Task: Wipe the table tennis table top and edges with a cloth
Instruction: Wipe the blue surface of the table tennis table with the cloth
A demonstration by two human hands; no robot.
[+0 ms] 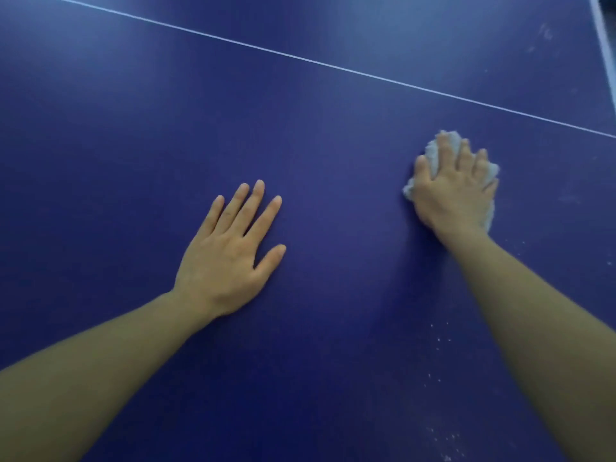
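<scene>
Right hand (455,191): palm down on a bunched white cloth (433,150), fingers bent over the wad and pressing it to the table (133,128). Cloth shows past the fingertips, at the thumb side and along the outer edge of the hand; the rest is hidden beneath the palm. It sits on the right half of the view, short of the white line (300,60).

Left hand (230,251): flat on the blue top, fingers straight and spread, holding nothing; it appears to serve as a brace.

Surface: pale specks (440,340) lie beside and behind the right forearm, and faint smears (546,33) show near the far right border stripe (600,38).

Judgement: the top is part-wiped at best; edges are not in view. To do this stroke well, spread the cloth flatter for wider contact, keep even pressure, overlap passes, and draw the specks toward one edge rather than scattering them.
</scene>
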